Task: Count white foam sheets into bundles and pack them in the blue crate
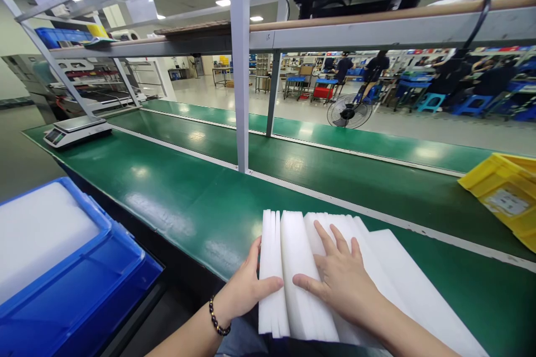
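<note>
White foam sheets stand on edge in a row at the front of the green bench, the ones to the right leaning over and fanning out. My left hand is wrapped round the leftmost bundle of sheets, thumb on the near side and fingers behind. A narrow gap parts that bundle from the rest. My right hand lies spread over the middle sheets, its fingers apart and resting against their top edges. Further right, a large foam sheet slopes down to the bench.
A blue crate holding white foam stands at the lower left. On the bench are a weighing scale, an upright post and a yellow bin. A shelf crosses overhead. Beyond are a fan and several seated or standing people.
</note>
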`<state>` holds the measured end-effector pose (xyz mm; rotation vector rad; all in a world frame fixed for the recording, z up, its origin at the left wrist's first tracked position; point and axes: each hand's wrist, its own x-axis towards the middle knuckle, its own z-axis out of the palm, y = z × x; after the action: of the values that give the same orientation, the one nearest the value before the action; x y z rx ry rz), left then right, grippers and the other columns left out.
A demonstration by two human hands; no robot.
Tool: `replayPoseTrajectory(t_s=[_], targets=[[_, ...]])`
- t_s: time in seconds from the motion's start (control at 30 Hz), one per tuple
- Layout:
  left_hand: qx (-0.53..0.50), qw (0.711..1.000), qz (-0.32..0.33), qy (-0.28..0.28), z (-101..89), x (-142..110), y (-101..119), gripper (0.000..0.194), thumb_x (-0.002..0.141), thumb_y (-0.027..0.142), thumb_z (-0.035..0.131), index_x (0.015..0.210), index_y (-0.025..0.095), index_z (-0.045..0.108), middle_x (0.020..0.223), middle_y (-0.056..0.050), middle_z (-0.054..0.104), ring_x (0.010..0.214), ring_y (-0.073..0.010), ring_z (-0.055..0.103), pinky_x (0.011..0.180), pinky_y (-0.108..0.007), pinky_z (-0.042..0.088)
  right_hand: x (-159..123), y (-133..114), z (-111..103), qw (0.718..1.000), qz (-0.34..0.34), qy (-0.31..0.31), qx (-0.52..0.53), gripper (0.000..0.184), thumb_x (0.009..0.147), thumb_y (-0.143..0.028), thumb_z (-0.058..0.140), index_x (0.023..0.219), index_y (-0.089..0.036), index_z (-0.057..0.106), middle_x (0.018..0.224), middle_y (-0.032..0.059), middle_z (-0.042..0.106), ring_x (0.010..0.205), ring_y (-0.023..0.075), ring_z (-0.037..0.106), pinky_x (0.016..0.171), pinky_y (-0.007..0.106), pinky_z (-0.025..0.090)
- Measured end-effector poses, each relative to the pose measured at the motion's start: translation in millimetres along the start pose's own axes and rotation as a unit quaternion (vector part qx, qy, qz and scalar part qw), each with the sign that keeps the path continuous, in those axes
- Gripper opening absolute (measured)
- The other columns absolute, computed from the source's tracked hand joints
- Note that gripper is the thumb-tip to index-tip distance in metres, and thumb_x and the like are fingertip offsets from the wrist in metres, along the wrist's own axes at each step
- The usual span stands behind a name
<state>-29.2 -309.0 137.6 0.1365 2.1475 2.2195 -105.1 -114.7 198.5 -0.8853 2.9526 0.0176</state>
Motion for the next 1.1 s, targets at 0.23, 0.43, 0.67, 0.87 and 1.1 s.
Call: replayPoseTrajectory(t_s=[0.23, 0.43, 0.67, 0.87, 1.1], targets=[[-0.020, 1.000, 0.003, -0.002, 0.0, 0, 3, 0.080, 0.073, 0.033, 0.066, 0.135, 0.021, 0.018, 0.132, -0.009, 0.040, 0.117, -0.0236, 0.041, 0.099, -0.037, 0.035, -2, 7, 2, 1.000, -0.013, 0.004, -0.001, 0.072, 0.071, -0.076, 0.027, 0.088, -0.021, 0.071, 0.146, 0.0094, 0.014, 0.130, 0.0399, 0.006, 0.099, 0.062, 0.005], [-0.004, 1.000, -0.005, 0.001, -0.7, 1, 3, 0.084, 0.071, 0.036, 0.067, 0.136, 0.021, 0.017, 0.132, -0.009, 0.041, 0.118, -0.0251, 0.041, 0.099, -0.039, 0.034, -2, 16, 5, 1.000, -0.026, 0.013, -0.009, 0.067, 0.074, -0.072, 0.027, 0.089, -0.022, 0.070, 0.145, 0.0107, 0.016, 0.131, 0.0381, 0.008, 0.100, 0.060, 0.006], [0.000, 1.000, -0.002, 0.007, -1.9, 1, 1, 0.087, 0.069, 0.036, 0.069, 0.136, 0.021, 0.017, 0.133, -0.009, 0.040, 0.120, -0.0259, 0.038, 0.102, -0.039, 0.030, -3, 23, 9, 0.999, -0.026, 0.015, -0.021, 0.066, 0.074, -0.071, 0.028, 0.086, -0.022, 0.070, 0.145, 0.0114, 0.017, 0.130, 0.0382, 0.010, 0.100, 0.060, 0.008], [-0.004, 1.000, 0.000, 0.010, -1.8, 2, -1, 0.086, 0.069, 0.036, 0.069, 0.136, 0.020, 0.017, 0.134, -0.010, 0.038, 0.121, -0.0267, 0.037, 0.102, -0.040, 0.030, -2, 28, 17, 0.998, -0.033, 0.034, -0.043, 0.071, 0.074, -0.069, 0.031, 0.122, -0.021, 0.053, 0.144, 0.0118, 0.018, 0.130, 0.0384, 0.013, 0.100, 0.062, 0.010], [-0.075, 0.997, 0.013, -0.018, 4.1, 1, 1, 0.081, 0.073, 0.036, 0.065, 0.134, 0.018, 0.016, 0.135, -0.012, 0.037, 0.117, -0.0252, 0.043, 0.098, -0.037, 0.036, -7, 26, 13, 0.999, -0.021, 0.015, -0.029, 0.074, 0.075, -0.066, 0.033, 0.128, -0.016, 0.046, 0.145, 0.0097, 0.013, 0.131, 0.0378, 0.009, 0.101, 0.061, 0.008]])
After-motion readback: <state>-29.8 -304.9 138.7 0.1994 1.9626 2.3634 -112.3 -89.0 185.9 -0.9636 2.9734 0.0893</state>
